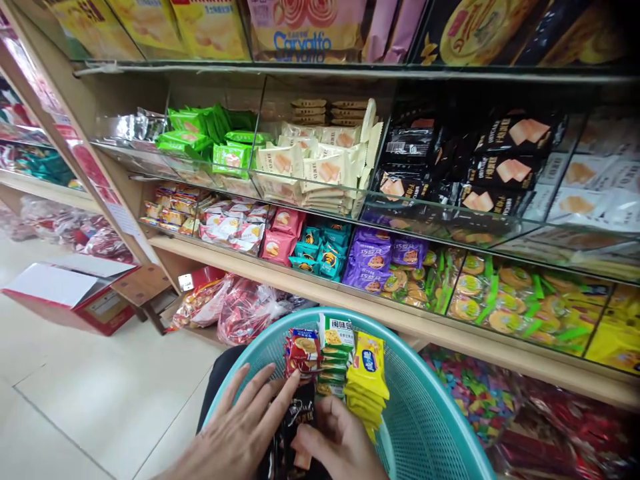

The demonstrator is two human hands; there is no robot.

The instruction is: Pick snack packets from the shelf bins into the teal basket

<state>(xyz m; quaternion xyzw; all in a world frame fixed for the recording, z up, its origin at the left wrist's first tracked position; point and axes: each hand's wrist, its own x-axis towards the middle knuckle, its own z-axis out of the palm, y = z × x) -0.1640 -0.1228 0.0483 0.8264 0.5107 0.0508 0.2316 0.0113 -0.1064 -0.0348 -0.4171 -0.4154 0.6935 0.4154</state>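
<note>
A teal plastic basket (425, 413) is below me with snack packets stacked inside. My left hand (245, 420) lies over the left side of the basket, fingers stretched and apart, touching black snack packets (301, 408). On their other side my right hand (340, 440) has its fingers curled, thumb pressed on the front of a black packet. Just beyond my fingers stand red packets (305, 343), green-and-white packets (337, 333) and a stack of yellow packets (370, 373). The lower part of the black packets is partly hidden by my hands.
Shelves ahead hold cream packets (327, 170), black packets (510, 170), green packets (233, 157) and purple packets (367, 260) behind clear dividers. A small wooden stool (143, 285) and an open red-and-white box (75, 293) stand on the tiled floor at left.
</note>
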